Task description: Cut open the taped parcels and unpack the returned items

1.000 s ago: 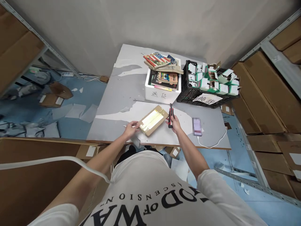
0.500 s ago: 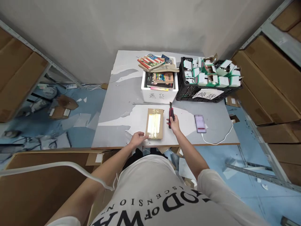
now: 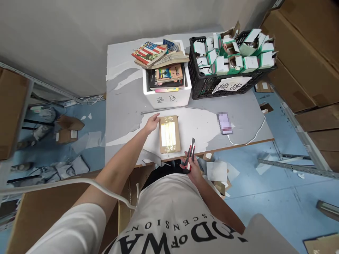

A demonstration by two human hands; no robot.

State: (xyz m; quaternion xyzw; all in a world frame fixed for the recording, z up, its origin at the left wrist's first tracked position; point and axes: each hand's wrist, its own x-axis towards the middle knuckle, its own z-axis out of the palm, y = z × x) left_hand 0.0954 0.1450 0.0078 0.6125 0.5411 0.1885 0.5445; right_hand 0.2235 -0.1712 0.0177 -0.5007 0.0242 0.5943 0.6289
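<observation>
A small cardboard box (image 3: 178, 135), with a white label and shiny clear tape on top, lies flat near the table's front edge. My left hand (image 3: 152, 123) is at its far left corner, fingers closed against the side and partly hidden. In my right hand (image 3: 194, 170) is a red and black utility knife (image 3: 190, 156), gripped by its handle with the tip pointing away from me. This hand is at the table's front edge, to the right of the box and apart from it.
A white bin (image 3: 169, 102) of books stands behind the box. Beside it, a black crate (image 3: 201, 90) holds several green and white cartons. A blurred phone (image 3: 224, 123) with a white cable lies right. Paper scraps and cardboard litter the blue floor; large boxes (image 3: 299, 56) are stacked right.
My left hand has moved from the box's near left corner to its far left corner. My right hand has drawn the utility knife back toward my body. The view has shifted too.
</observation>
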